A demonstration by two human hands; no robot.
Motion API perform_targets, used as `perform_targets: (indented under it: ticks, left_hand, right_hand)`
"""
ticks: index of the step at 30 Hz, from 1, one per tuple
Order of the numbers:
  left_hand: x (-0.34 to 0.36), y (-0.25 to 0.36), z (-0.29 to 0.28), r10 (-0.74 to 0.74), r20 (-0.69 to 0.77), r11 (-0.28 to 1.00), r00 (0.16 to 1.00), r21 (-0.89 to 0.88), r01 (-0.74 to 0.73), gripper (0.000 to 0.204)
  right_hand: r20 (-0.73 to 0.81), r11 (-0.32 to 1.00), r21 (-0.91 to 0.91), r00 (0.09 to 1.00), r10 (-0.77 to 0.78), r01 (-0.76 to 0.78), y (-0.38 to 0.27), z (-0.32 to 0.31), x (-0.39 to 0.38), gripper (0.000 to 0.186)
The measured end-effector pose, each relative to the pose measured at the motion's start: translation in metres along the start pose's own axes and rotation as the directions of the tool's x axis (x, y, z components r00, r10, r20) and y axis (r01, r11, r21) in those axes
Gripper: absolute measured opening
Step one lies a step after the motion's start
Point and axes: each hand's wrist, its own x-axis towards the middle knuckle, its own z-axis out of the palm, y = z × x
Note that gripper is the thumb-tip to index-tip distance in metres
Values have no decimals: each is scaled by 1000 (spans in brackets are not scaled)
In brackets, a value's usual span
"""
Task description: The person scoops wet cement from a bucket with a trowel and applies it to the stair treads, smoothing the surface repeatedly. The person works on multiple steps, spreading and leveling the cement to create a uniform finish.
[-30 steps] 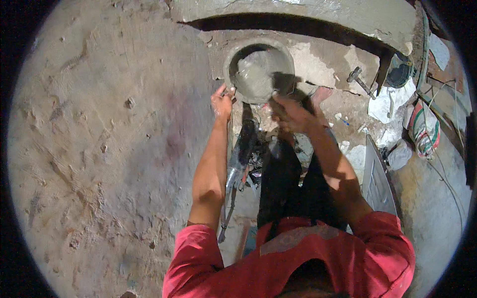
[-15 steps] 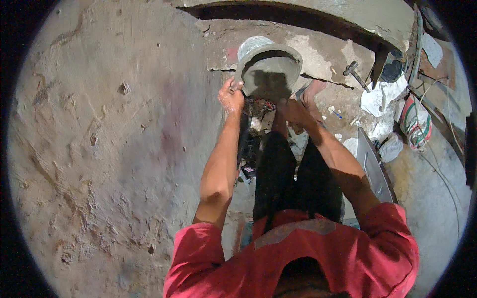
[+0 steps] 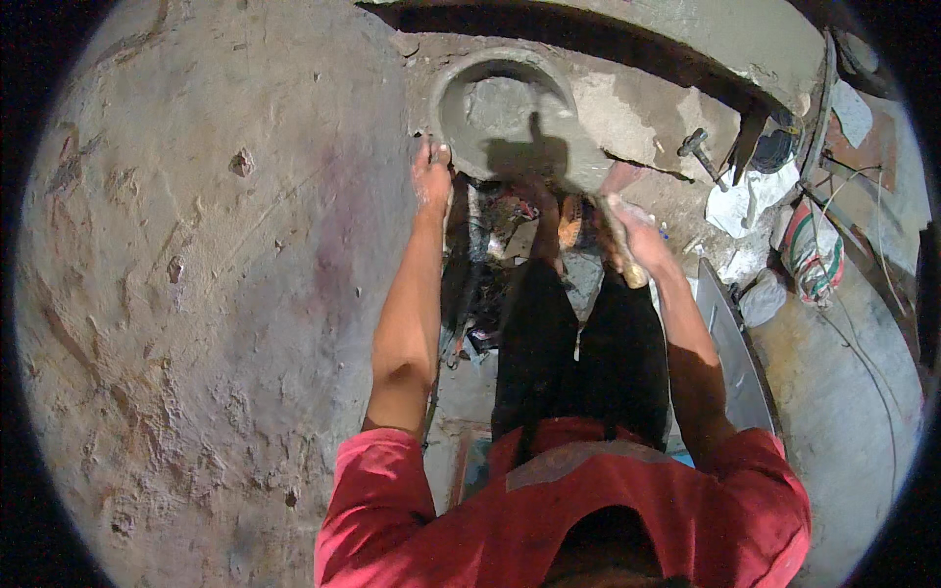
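A round grey basin (image 3: 453,122), coated in cement, is tilted so its inside shows, with a pale patch on its bottom. Closed at the basin's near left rim is my left hand (image 3: 429,174), close beside the plastered wall. My right hand (image 3: 639,238) is wrapped round the light wooden handle of a trowel (image 3: 635,274) at the basin's near right side. The trowel's blade blends with the grey of the basin and is hard to make out. A dark shadow falls across the basin's near side.
Rough plastered wall (image 3: 216,294) fills the left. A hammer (image 3: 698,147) lies beside white sheeting (image 3: 750,201) at the right. Farther right are a striped sack (image 3: 814,255) and loose cables. A curved cement ledge (image 3: 686,39) crosses the far side. My legs (image 3: 578,363) stand below the basin.
The basin has shifted left and tipped so more of its inside shows. My left hand has moved slightly left; my right hand has moved right and now shows a wooden handle.
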Motion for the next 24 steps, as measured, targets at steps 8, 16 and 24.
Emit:
perform_targets:
  ticks: [8,16,24]
  left_hand:
    - [-84,-17,70,647,490,138,584,677,-722,63]
    - [-64,1,82,703,485,180,521,587,-790,23]
    - [-75,43,47,707,-71,666,704,400,-629,14]
  right_hand:
    - [-226,998,56,974,16,-4,4,-42,-30,51]
    - [-164,998,35,985,-54,61,14,-44,-30,49]
    - [-126,987,-147,988,-88,69,22,-54,-27,39]
